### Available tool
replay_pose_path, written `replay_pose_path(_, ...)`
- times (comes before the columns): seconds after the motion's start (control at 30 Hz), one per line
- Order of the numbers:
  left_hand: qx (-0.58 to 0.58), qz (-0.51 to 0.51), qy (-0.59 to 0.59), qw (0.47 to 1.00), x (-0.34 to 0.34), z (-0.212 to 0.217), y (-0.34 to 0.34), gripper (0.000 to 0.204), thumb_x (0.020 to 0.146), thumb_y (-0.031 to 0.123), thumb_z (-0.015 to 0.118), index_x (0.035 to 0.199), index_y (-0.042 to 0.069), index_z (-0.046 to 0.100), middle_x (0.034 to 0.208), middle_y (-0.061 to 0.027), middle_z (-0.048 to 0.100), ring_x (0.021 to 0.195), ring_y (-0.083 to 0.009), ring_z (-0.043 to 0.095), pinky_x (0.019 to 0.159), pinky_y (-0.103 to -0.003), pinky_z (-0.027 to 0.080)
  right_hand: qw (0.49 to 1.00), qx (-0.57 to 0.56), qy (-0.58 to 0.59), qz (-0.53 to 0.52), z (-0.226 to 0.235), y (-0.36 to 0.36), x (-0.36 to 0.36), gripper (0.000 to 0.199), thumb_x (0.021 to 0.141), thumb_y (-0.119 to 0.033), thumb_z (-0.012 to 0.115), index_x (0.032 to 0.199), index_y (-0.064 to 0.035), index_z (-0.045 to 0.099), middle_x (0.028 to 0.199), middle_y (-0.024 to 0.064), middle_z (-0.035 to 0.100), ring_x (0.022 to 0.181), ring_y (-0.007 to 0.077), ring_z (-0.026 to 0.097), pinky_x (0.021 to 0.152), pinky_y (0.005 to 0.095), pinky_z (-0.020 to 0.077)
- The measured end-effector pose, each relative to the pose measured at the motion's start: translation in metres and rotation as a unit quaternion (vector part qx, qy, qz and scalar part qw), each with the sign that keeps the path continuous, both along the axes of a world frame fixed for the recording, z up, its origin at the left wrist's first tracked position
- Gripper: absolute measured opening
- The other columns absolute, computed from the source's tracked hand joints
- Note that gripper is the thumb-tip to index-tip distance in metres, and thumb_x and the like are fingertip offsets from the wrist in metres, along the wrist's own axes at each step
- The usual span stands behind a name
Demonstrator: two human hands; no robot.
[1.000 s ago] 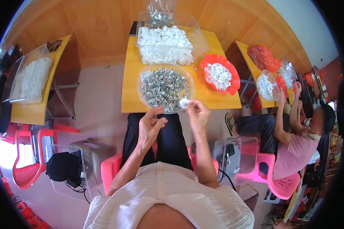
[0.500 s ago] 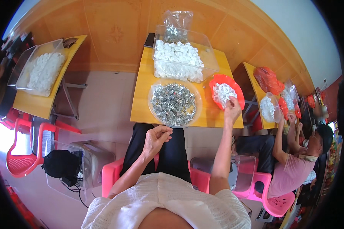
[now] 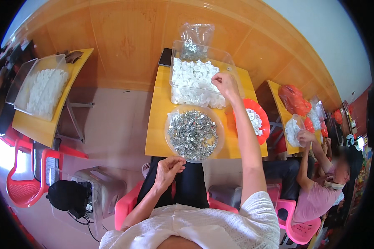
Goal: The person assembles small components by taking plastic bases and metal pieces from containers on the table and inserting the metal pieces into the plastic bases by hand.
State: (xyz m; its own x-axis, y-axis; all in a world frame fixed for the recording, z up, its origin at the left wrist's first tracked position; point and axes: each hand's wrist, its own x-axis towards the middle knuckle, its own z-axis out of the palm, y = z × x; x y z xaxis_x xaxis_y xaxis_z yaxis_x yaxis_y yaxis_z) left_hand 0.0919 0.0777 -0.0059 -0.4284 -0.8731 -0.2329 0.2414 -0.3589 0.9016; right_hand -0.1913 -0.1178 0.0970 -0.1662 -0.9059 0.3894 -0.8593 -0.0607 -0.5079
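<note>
My left hand point(image 3: 169, 171) is by the near rim of a round clear tub point(image 3: 220, 145), fingertips pinched together; whatever is between them is too small to make out. Small silvery metal parts point(image 3: 193, 135) fill that tub. Farther back, my right hand point(image 3: 227, 86) reaches over the right side of a clear rectangular bin point(image 3: 230, 66). Its fingers are closed at the white plastic pieces point(image 3: 195, 74) heaped inside, and their tips hide what they may hold. Under my right forearm sits a red dish point(image 3: 262, 112) with more white pieces point(image 3: 254, 122).
Behind the bin stands a clear bag point(image 3: 195, 35) of metal parts, beside a dark flat object point(image 3: 166, 57). Another yellow table point(image 3: 37, 126) on the left carries a bin of white pieces. At the right, a person in pink point(image 3: 318, 197) works at a third table point(image 3: 278, 97).
My right hand has left the red dish and moved up and left to the rectangular bin. My left hand stays pinched near the round tub. The view has shifted slightly.
</note>
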Motion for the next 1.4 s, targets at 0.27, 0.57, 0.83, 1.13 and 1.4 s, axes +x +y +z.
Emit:
replay_pose_path(0.27,0.015,0.008,0.017,1.0,0.011,-0.003,-0.027,0.015,0.086,0.007,0.053,0.096,-0.002,0.061,0.086,-0.0058,0.063,0.073,-0.0099,0.06,0.067,-0.022,0.049,0.89,0.38,0.166,0.188,-0.039,-0.076,-0.015,0.022,0.063,-0.004,0.06,0.083,-0.0089,0.068,0.073,0.0066,0.065,0.067,0.0156,0.06,0.059,0.0294,0.0472)
replay_pose_path(0.57,0.051,0.06,0.019,0.997,0.014,0.001,-0.037,0.015,0.086,0.008,0.053,0.094,-0.002,0.061,0.085,-0.0078,0.063,0.073,-0.0123,0.061,0.068,-0.024,0.05,0.912,0.343,0.14,0.173,-0.029,-0.072,-0.024,0.018,0.062,-0.006,0.061,0.078,-0.0039,0.068,0.07,0.008,0.064,0.063,0.0153,0.061,0.054,0.0297,0.0481)
replay_pose_path(0.83,0.002,0.076,0.018,0.997,0.02,0.019,-0.035,0.015,0.086,0.009,0.053,0.092,-0.003,0.061,0.085,-0.0081,0.064,0.074,-0.0123,0.061,0.069,-0.024,0.05,0.986,0.12,-0.029,0.108,0.046,-0.002,0.006,0.013,0.069,-0.005,0.063,0.081,-0.0024,0.067,0.068,0.0068,0.063,0.061,0.0104,0.058,0.056,0.0248,0.0457)
replay_pose_path(1.13,-0.082,0.038,0.111,0.99,0.004,0.048,-0.01,0.038,0.079,0.001,0.06,0.117,0.001,0.051,0.112,-0.0102,0.053,0.096,-0.0147,0.056,0.084,-0.027,0.046,0.928,0.198,-0.23,0.215,-0.01,0.164,0.107,0.007,0.072,-0.002,0.063,0.079,-0.0004,0.065,0.066,0.0048,0.061,0.058,0.0069,0.054,0.055,0.0238,0.0444)
replay_pose_path(1.4,-0.147,-0.042,-0.007,0.988,0.012,0.026,0.021,0.022,0.081,0.002,0.059,0.103,0.001,0.062,0.103,-0.0084,0.058,0.095,-0.0133,0.055,0.085,-0.025,0.044,0.903,0.241,-0.337,0.114,-0.06,0.238,0.133,0.007,0.074,0.003,0.06,0.08,0.0016,0.064,0.063,-0.0001,0.058,0.057,0.0038,0.052,0.05,0.0184,0.0412)
